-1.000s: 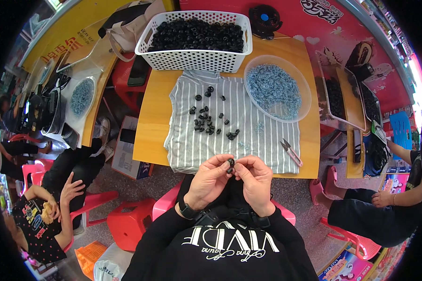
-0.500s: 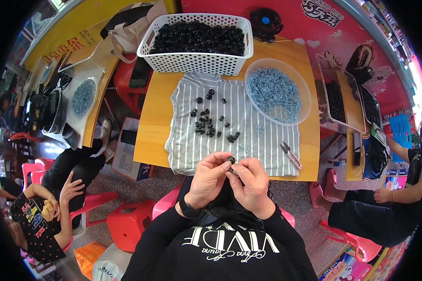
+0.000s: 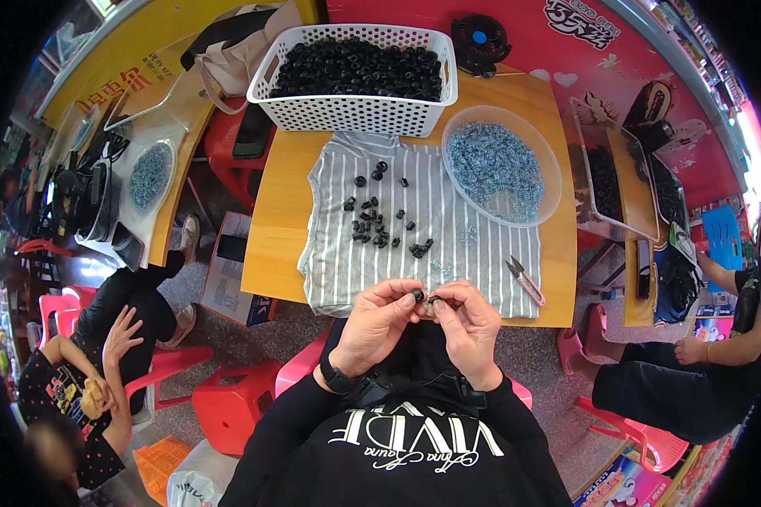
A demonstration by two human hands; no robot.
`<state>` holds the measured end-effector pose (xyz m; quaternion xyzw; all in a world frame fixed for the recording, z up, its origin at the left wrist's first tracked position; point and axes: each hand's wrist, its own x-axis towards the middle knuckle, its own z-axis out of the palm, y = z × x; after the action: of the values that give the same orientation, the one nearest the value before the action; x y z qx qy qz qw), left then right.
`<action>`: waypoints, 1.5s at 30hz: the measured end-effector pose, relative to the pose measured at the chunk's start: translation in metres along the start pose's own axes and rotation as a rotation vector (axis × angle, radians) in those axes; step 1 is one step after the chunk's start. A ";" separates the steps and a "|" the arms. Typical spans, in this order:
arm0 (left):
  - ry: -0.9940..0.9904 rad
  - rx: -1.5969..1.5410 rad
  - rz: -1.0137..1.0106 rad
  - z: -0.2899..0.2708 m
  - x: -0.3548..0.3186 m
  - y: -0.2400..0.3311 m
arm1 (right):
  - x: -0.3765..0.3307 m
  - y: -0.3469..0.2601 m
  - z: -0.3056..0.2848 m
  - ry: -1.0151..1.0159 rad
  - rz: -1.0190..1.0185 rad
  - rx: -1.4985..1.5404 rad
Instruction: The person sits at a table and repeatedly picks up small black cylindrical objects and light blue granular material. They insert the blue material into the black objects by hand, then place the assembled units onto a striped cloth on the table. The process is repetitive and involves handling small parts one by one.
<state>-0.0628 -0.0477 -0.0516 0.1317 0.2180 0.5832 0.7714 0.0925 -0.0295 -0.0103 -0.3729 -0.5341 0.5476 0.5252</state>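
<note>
- A small black part (image 3: 418,296) is pinched in the grip of the left hand (image 3: 374,323), a dark piece (image 3: 433,300) in that of the right hand (image 3: 468,328); both are held close together, apparently for fine work.
- Loose black parts (image 3: 369,226) are laid on a striped cloth (image 3: 334,275), probably against rolling.
- The white basket (image 3: 351,116) is set farther back on the surface (image 3: 271,245), perhaps for elbow room.

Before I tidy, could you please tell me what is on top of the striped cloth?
On the striped cloth lie scattered black pieces, tiny bluish bits and, at its right edge, pink-handled snips. A round tub overlaps the cloth's upper right; anything beneath the tub is covered.
</note>
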 end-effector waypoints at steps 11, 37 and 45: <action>-0.007 0.018 -0.024 -0.001 -0.004 0.000 | -0.004 0.011 -0.002 -0.015 -0.023 -0.068; -0.261 0.319 0.062 -0.001 -0.006 -0.009 | -0.010 0.003 -0.030 -0.197 0.037 -0.003; -0.341 0.305 -0.082 0.002 -0.006 0.006 | -0.012 -0.003 -0.038 -0.502 0.058 -0.252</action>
<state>-0.0678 -0.0518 -0.0461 0.3344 0.1754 0.4809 0.7913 0.1318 -0.0344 -0.0152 -0.3029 -0.7005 0.5670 0.3099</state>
